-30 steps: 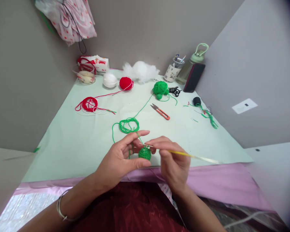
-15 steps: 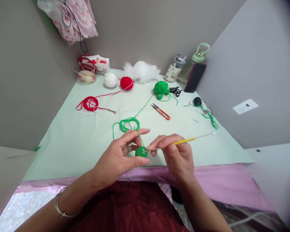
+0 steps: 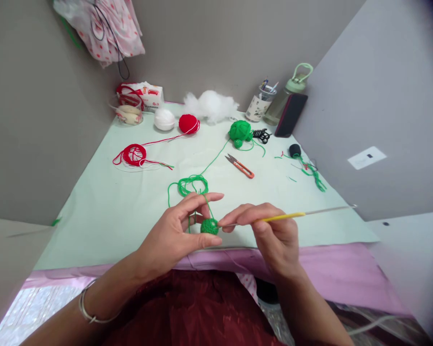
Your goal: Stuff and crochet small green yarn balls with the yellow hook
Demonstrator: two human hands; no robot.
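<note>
My left hand [image 3: 178, 223] pinches a small round green crochet piece [image 3: 210, 227] between thumb and fingers, just above the table's front edge. A strand of green yarn [image 3: 209, 205] runs over its raised index finger down to the piece. My right hand [image 3: 274, 230] is closed on a crochet hook [image 3: 286, 217] with a yellow grip. The hook's near tip meets the right side of the piece; whether it sits inside a stitch I cannot tell. Beyond my left hand lies a loose coil of green yarn [image 3: 193, 185], its strand leading back to a green yarn ball [image 3: 240, 130].
Orange-handled thread snips [image 3: 240, 166] lie behind my right hand. Farther left are a red yarn coil [image 3: 134, 154], a red ball [image 3: 189, 124] and a white ball [image 3: 164, 119]. White stuffing [image 3: 212, 106], a pen cup [image 3: 261, 104], a bottle [image 3: 292, 91] and a phone [image 3: 291, 115] line the back.
My right hand has shifted right and rolled a little, bringing the hook lower and flatter, with its far end farther right. My left hand and the green piece have hardly moved.
</note>
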